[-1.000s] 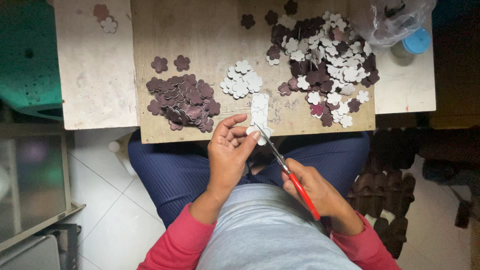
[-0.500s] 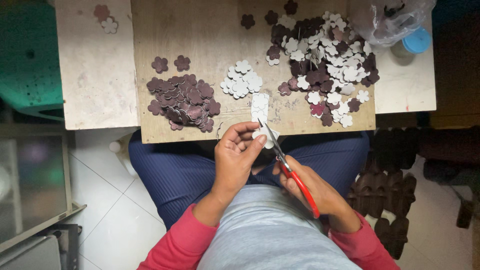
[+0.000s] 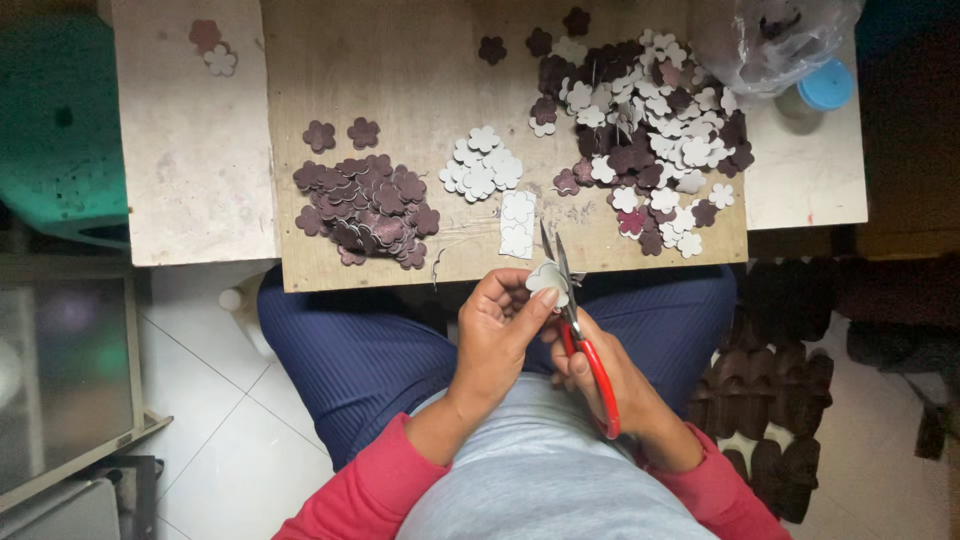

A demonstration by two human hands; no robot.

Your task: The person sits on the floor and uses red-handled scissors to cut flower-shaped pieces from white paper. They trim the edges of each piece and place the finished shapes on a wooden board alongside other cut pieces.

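Left hand [image 3: 497,335] pinched around a white flower cutout [image 3: 548,280]; right hand [image 3: 610,375] closed on red-handled scissors [image 3: 580,335], blades parted, below the desk [image 3: 400,60].

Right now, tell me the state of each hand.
Left hand: closed, pinching a small white flower-shaped cutout in its fingertips.
Right hand: closed around red-handled scissors, blades open at the cutout.
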